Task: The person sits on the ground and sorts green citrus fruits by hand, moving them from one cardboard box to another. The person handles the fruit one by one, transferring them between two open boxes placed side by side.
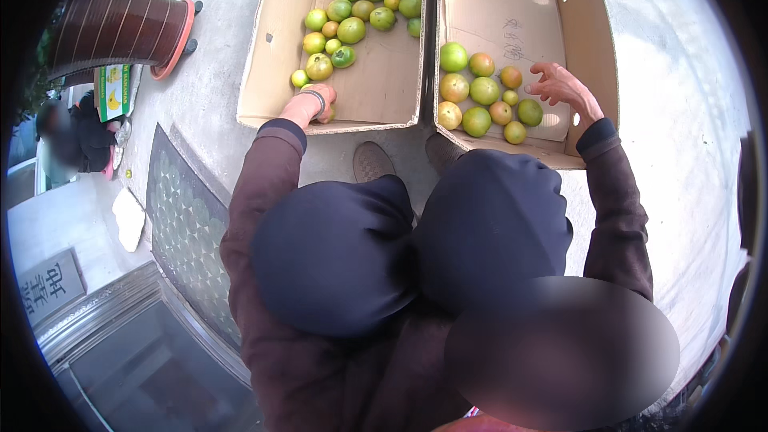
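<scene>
Two cardboard boxes sit side by side before me, the left box (384, 87) and the right box (480, 3). My left hand (326, 99) is down in the near left corner of the left box, its fingers curled and mostly hidden. Bits of green tomato show beside it; whether it grips one I cannot tell. Green and yellowish tomatoes (351, 30) spread along the left and far parts of that box. Over the right box, my right hand (558, 84) has its fingers apart and holds nothing. Several green and orange-tinged tomatoes (484, 90) lie to its left, in the box's near half.
My shoes (373, 162) stand close to the boxes' near edges, with my knees (336, 252) behind them. Left are a patterned doormat (189, 210), a large brown pot (117, 27) on a wheeled base and a banana carton (114, 93). Another person (90, 132) is at the far left.
</scene>
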Tool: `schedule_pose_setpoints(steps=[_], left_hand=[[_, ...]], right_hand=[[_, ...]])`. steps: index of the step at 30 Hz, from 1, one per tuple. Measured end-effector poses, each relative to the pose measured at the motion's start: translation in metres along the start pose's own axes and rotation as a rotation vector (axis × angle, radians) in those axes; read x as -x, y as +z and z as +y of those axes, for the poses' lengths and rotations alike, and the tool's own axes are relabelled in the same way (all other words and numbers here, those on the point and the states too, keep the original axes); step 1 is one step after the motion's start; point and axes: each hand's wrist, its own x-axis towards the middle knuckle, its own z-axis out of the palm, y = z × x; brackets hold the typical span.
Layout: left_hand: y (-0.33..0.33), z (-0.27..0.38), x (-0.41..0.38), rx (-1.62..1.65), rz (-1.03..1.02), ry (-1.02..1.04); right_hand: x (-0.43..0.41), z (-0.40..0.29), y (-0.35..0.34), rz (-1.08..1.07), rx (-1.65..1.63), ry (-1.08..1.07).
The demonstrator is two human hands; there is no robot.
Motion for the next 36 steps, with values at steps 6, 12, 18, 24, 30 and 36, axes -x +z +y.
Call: schedule_pose_setpoints(steps=[6, 12, 18, 24, 30, 36], left_hand=[[-0.014, 0.021, 0.009, -0.135, -0.006, -0.009], [-0.022, 0.006, 0.012, 0.438, 0.150, -0.084], [-0.080, 0.029, 0.058, 1.944, 0.331, 0.562], [-0.106, 0.084, 0.089, 1.960, 0.334, 0.822], [-0.112, 0.119, 0.098, 1.753, 0.366, 0.884], [-0.086, 0.065, 0.064, 1.761, 0.590, 0.501]], right_hand=[[-0.008, 0.015, -0.003, 0.013, -0.030, 0.024], [0.000, -0.001, -0.016, 0.095, -0.030, 0.004], [0.021, -0.075, -0.026, 0.389, -0.088, -0.452], [0.054, -0.190, 0.023, 0.555, 0.129, -1.056], [0.055, -0.184, 0.020, 0.503, 0.194, -1.091], [0.039, -0.082, -0.037, 0.404, 0.144, -0.519]])
